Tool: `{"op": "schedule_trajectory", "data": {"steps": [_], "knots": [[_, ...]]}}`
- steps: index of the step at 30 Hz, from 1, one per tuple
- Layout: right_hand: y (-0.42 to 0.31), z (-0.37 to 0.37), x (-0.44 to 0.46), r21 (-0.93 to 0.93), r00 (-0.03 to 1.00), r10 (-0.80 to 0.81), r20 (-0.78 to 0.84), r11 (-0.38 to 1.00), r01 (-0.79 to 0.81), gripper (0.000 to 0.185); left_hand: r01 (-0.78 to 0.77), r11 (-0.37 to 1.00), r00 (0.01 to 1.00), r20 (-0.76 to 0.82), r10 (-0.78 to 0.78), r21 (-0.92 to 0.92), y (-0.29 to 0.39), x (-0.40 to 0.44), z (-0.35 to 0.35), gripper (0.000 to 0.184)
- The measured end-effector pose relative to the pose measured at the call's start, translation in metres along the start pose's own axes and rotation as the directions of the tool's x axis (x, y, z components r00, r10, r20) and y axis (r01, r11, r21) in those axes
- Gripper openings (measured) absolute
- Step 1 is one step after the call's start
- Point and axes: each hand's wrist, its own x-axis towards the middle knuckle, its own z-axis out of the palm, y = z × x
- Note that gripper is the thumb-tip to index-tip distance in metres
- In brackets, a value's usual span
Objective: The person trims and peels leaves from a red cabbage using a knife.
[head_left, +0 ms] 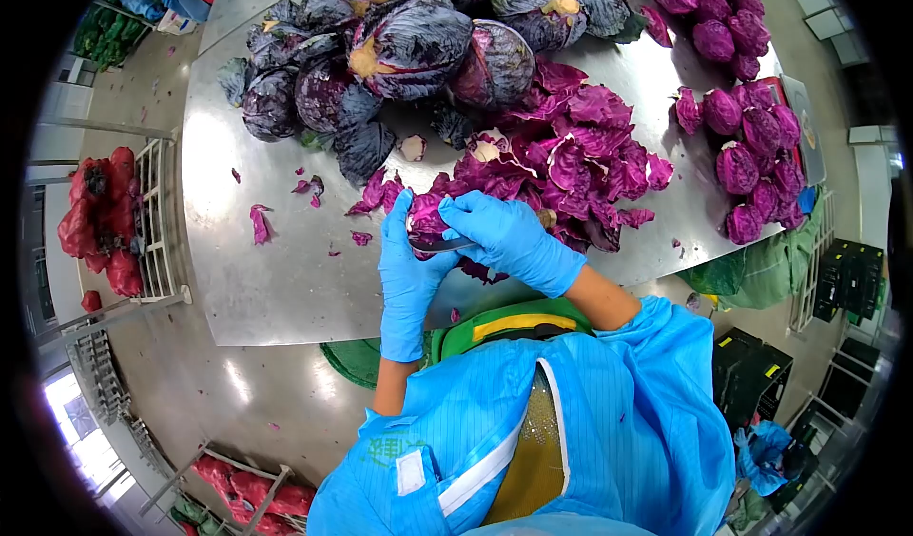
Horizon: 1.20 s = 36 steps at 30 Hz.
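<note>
My left hand (407,274), in a blue glove, is closed around a small peeled red cabbage (427,216) close to the table's front edge. My right hand (509,241), gloved too, grips a knife (439,246) whose dark blade lies against the lower side of that cabbage. The knife's handle is mostly hidden by the fingers. Just beyond both hands spreads a heap of loose purple leaves (580,151). A pale cut stem piece (412,148) lies left of the heap.
Untrimmed dark red cabbages (411,49) are piled at the back of the metal table (257,289). Peeled cabbages (761,141) line the right side, near a grey scale-like tray (806,132). Red sacks (100,217) sit on a rack to the left; black crates (751,374) stand right.
</note>
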Motion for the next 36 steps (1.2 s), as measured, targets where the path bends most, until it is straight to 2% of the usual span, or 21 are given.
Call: {"op": "schedule_trajectory", "data": {"steps": [2,5,7,8,9,10,11,13,14,15,17,19,20,23,24,27,30,33,36], "knots": [[0.006,0.004,0.003,-0.090,0.992,-0.120,-0.032,0.989,0.116,0.023,-0.052,0.999,0.998,-0.033,0.053,0.013,0.003,0.000,0.001,0.103],[0.017,0.014,0.001,-0.089,0.985,-0.166,-0.041,0.983,0.162,0.035,-0.037,0.999,0.999,0.014,0.038,-0.034,0.020,0.000,-0.006,0.101],[0.027,0.004,0.008,-0.042,0.990,-0.088,-0.109,0.996,0.084,0.028,-0.020,0.996,1.000,-0.002,0.020,-0.090,0.016,-0.006,-0.007,0.096],[0.034,-0.010,0.015,-0.105,0.960,-0.065,-0.274,0.994,0.037,0.022,-0.012,0.993,1.000,-0.015,0.010,-0.117,0.012,-0.008,-0.006,0.094],[0.052,-0.019,0.024,-0.075,0.889,-0.048,-0.455,0.997,0.016,0.016,-0.007,0.998,0.999,-0.044,0.004,-0.069,0.010,-0.009,-0.008,0.091],[0.042,-0.038,0.028,0.102,0.841,0.256,-0.476,0.966,-0.237,0.034,-0.002,1.000,0.998,-0.069,0.001,-0.020,0.006,-0.010,-0.012,0.089],[0.036,-0.054,0.027,0.226,0.828,0.450,-0.335,0.891,-0.393,0.055,0.000,1.000,0.995,-0.096,0.003,0.028,0.002,-0.009,-0.016,0.086],[0.034,-0.042,0.014,0.601,0.867,0.491,-0.079,0.718,-0.351,0.071,0.008,0.997,0.997,-0.070,-0.013,-0.071,-0.005,-0.009,-0.020,0.082],[0.030,-0.041,0.009,0.431,0.879,0.458,0.132,0.772,-0.467,0.079,-0.013,0.994,0.998,-0.056,0.007,-0.112,-0.004,-0.009,-0.023,0.082],[0.020,-0.036,0.009,0.601,0.760,0.505,0.409,0.479,-0.640,0.083,-0.032,0.988,0.999,-0.038,0.026,-0.152,-0.002,-0.008,-0.026,0.081],[0.011,-0.002,0.003,0.642,0.849,0.413,0.330,0.561,-0.523,0.078,-0.034,0.995,0.999,0.005,0.035,-0.097,0.003,-0.009,-0.032,0.076],[0.005,0.030,-0.001,0.744,0.905,0.343,0.252,0.529,-0.407,0.076,-0.031,1.000,0.998,0.050,0.031,-0.004,0.002,-0.011,-0.040,0.072],[0.001,0.040,-0.001,0.679,0.920,0.339,0.199,0.629,-0.379,0.073,-0.001,1.000,0.999,0.042,0.002,-0.031,0.009,-0.015,-0.043,0.067],[-0.002,0.044,0.003,0.767,0.875,0.347,0.339,0.437,-0.470,0.072,0.037,0.999,0.999,0.000,-0.037,0.016,-0.002,-0.025,-0.050,0.064],[-0.008,0.035,0.008,0.681,0.858,0.367,0.358,0.527,-0.509,0.068,0.046,0.998,0.999,-0.018,-0.045,0.051,0.000,-0.028,-0.052,0.062],[-0.009,0.045,0.008,0.702,0.816,0.372,0.443,0.422,-0.574,0.064,0.042,0.992,0.996,-0.079,-0.033,0.118,0.003,-0.036,-0.054,0.057],[-0.013,0.048,0.006,0.704,0.875,0.359,0.324,0.526,-0.477,0.059,-0.009,0.989,0.988,-0.152,0.031,0.146,0.002,-0.040,-0.053,0.057],[-0.014,0.046,0.005,0.683,0.898,0.332,0.289,0.585,-0.436,0.059,-0.008,0.981,0.983,-0.177,0.043,0.196,0.006,-0.042,-0.054,0.051],[-0.017,0.036,0.011,0.532,0.827,0.380,0.415,0.636,-0.559,0.057,-0.002,0.979,0.992,-0.124,0.028,0.204,-0.002,-0.044,-0.059,0.044]]}}
